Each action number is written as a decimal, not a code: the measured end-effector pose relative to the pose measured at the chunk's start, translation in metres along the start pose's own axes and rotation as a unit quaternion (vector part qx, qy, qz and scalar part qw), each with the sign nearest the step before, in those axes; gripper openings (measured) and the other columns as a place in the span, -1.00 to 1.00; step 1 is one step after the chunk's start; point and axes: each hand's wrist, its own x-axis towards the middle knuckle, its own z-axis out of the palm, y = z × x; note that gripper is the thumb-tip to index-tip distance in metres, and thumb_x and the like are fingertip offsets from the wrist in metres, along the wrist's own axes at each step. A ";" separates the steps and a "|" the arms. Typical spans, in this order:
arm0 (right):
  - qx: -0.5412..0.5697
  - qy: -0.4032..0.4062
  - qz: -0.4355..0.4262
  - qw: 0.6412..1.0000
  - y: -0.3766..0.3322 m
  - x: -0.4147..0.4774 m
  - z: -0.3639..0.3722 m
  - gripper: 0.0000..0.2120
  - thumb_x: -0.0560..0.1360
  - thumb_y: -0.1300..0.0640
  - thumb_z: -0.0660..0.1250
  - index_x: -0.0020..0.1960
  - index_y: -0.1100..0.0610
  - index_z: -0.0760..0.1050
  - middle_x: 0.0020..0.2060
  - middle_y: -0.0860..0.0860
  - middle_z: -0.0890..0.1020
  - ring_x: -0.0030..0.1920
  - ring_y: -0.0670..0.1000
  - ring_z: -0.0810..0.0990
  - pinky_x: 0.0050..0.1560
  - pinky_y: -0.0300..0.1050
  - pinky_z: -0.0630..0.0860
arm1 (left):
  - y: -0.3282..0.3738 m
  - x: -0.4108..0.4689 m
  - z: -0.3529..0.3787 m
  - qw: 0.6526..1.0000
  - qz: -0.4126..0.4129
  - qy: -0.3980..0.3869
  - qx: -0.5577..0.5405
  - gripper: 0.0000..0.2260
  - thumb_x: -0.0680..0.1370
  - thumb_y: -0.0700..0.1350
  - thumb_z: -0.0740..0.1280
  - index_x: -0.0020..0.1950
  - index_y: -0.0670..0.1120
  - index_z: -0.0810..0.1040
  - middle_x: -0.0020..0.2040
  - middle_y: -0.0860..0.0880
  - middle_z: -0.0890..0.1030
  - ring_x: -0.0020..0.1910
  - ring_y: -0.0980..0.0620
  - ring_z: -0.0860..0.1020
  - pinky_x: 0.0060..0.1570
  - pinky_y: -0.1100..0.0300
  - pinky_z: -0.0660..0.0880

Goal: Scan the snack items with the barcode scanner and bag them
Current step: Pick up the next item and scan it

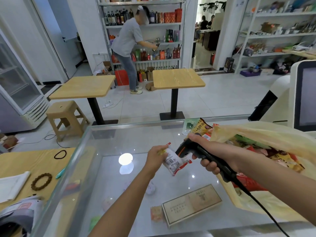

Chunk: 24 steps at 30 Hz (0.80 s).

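So the person at the glass counter (106, 182) is right in the scanning step as far as I can tell. The left hand (156, 155) is pinching a small white snack packet (172, 162) with red ends, fingers curled round its upper end, and it's tipping the barcode side toward the other hand. The right hand (215, 151) is wrapping fully round the handle of the black barcode scanner (186, 147), thumb lying along the top, and the scanner's nose is pointing at the packet, practically touching it, just off the left hand's fingertips. Can't tell whether the trigger is being pressed; the fingers are hiding it. The yellowish plastic bag (273, 137) is lying open just behind and outboard of the right forearm, and a good few packets are showing through it, so I'm guessing the job is well along. A couple more snacks (202, 128) are sitting just past the right hand's knuckles, outside the bag, so probably waiting their turn. Next move, I reckon: once the scan is registering, the left hand is going to have to carry the packet across under or over the scanner arm to the bag's mouth, and the scanner cord (266, 211) trailing off the right wrist could be getting in the way.
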 end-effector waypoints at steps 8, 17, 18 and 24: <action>-0.009 0.007 -0.021 1.000 -0.006 -0.003 0.010 -0.34 0.33 -0.47 0.22 -0.06 0.16 0.41 -0.50 -0.01 0.36 -0.57 -0.08 0.28 -0.59 -0.29 0.27 | 0.013 0.009 -0.002 0.998 -0.011 0.052 -0.036 -0.75 0.42 -0.32 0.45 0.04 -0.08 0.60 0.07 -0.05 0.57 -0.02 0.02 0.55 -0.30 0.35 0.54; -0.011 0.012 -0.026 1.000 -0.005 -0.013 0.014 -0.36 0.35 -0.46 0.21 -0.08 0.14 0.36 -0.52 -0.02 0.35 -0.57 -0.08 0.27 -0.57 -0.29 0.25 | 0.004 0.005 0.005 0.994 -0.055 0.055 -0.072 -0.75 0.46 -0.33 0.40 0.11 -0.13 0.58 0.07 -0.07 0.57 -0.13 0.08 0.54 -0.30 0.35 0.51; -0.012 0.010 -0.026 1.000 -0.005 -0.014 0.014 -0.36 0.35 -0.46 0.20 -0.09 0.15 0.36 -0.52 -0.02 0.35 -0.57 -0.08 0.26 -0.57 -0.29 0.24 | 0.003 0.004 0.006 0.994 -0.055 0.055 -0.081 -0.75 0.47 -0.34 0.40 0.11 -0.14 0.58 0.05 -0.06 0.57 -0.16 0.11 0.54 -0.36 0.39 0.52; -0.024 0.001 -0.027 0.999 -0.007 -0.026 0.018 -0.38 0.34 -0.47 0.17 -0.17 0.13 0.35 -0.53 -0.03 0.34 -0.59 -0.09 0.25 -0.60 -0.30 0.23 | -0.001 -0.002 0.008 0.992 -0.054 0.061 -0.096 -0.75 0.46 -0.36 0.39 0.10 -0.15 0.56 0.01 -0.05 0.56 -0.18 0.14 0.53 -0.43 0.46 0.48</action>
